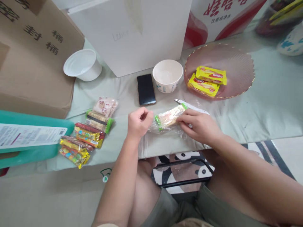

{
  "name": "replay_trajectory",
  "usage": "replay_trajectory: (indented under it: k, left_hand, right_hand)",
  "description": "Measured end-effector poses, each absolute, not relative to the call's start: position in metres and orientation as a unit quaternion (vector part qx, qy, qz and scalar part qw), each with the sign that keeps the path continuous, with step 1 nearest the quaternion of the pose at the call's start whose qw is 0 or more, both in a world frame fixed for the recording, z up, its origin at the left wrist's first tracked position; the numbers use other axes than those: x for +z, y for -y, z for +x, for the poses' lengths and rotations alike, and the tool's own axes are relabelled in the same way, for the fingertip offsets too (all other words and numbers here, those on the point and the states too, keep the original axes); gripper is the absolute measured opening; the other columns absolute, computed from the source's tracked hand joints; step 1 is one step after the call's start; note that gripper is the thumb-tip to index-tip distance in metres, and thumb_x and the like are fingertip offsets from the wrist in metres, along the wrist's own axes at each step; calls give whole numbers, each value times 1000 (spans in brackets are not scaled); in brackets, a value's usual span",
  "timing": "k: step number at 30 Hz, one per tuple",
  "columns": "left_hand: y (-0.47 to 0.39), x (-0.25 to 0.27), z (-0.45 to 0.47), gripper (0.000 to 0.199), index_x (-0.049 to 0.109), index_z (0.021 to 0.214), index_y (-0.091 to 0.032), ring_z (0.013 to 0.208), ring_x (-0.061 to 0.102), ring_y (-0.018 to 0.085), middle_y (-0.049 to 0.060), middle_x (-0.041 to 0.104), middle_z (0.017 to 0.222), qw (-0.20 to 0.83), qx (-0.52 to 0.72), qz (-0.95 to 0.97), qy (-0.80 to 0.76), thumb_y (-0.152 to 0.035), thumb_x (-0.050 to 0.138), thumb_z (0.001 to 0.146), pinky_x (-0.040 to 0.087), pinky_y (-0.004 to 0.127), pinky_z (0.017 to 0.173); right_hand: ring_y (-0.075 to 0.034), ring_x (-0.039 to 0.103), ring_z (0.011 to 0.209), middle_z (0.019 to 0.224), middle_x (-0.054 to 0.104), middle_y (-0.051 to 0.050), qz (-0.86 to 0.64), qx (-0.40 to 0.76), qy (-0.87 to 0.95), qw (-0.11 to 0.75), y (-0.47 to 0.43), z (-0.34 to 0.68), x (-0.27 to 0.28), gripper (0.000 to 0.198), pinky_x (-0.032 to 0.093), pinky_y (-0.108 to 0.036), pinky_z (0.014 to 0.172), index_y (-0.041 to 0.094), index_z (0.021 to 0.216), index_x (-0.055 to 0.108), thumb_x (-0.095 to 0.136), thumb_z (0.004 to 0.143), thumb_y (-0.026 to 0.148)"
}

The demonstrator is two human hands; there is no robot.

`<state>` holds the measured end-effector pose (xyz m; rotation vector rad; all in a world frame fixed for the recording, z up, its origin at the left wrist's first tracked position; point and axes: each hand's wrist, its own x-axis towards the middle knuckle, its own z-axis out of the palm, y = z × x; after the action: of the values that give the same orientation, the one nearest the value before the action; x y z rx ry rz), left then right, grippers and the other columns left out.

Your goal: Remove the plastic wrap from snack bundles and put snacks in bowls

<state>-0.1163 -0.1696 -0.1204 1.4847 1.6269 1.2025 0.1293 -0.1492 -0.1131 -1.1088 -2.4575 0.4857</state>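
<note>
My right hand [199, 124] pinches one end of a snack packet [170, 116] with a clear wrapper and green ends. Thin clear plastic [157, 128], which looks like a bag, lies crumpled around and under the packet. At its left edge my left hand [139, 123] is closed, with the fingertips against the plastic; the fingers partly hide the hold. Just beyond the packet is a slim white object [193, 107] with a dark tip, its kind unclear. A black phone [146, 89] and a white paper bowl [168, 76] stand behind my hands.
Several wrapped snacks [88, 134] lie in a row at left, near a green container [35, 138]. A pink bowl [236, 67] at right holds yellow packets [210, 75]. Along the back stand a white bowl [91, 67], a carton [44, 63] and a white box [146, 37].
</note>
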Motion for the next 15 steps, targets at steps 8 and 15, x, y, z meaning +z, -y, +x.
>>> replay_trajectory:
  k: [8, 15]
  left_hand:
    - [173, -116, -112, 43, 68, 113, -21, 90, 67, 20, 7, 68, 117, 262, 259, 690, -623, -36, 74, 73, 53, 32, 79]
    - [183, -116, -115, 49, 68, 119, -17, 105, 68, 26, 12, 70, 124, 274, 231, 709, -607, -15, 60, 71, 54, 39, 93]
  right_hand:
    - [-30, 56, 132, 134, 69, -8, -364, 120, 904, 191, 150, 116, -127, 46, 46, -45, 102, 28, 126, 68, 55, 86, 7]
    - [-41, 42, 148, 154, 55, -12, -403, 99, 900, 136, 153, 113, -129, 56, 43, -58, 108, 29, 140, 60, 62, 85, 18]
